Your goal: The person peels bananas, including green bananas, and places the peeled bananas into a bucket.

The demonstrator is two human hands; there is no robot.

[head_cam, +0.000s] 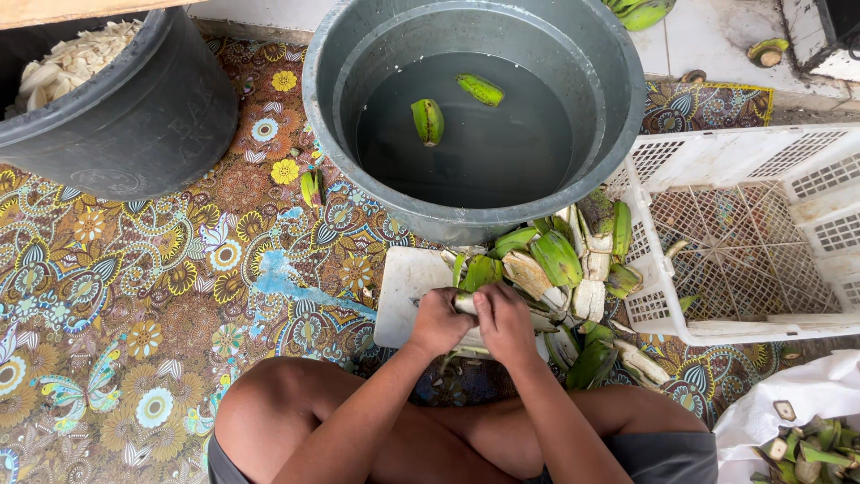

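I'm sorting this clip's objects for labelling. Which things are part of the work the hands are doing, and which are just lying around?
In the work:
left hand and right hand, both gripping a pale peeled banana
white board
pile of green peels
water tub with two floating bananas

Lying about:
white crate
dark bucket
floral mat

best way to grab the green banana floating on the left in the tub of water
Probably from straight above, across its middle: the green banana floats clear of the tub wall and apart from the other banana. It lies nearly upright in view, so close the grip across its narrow left and right sides.
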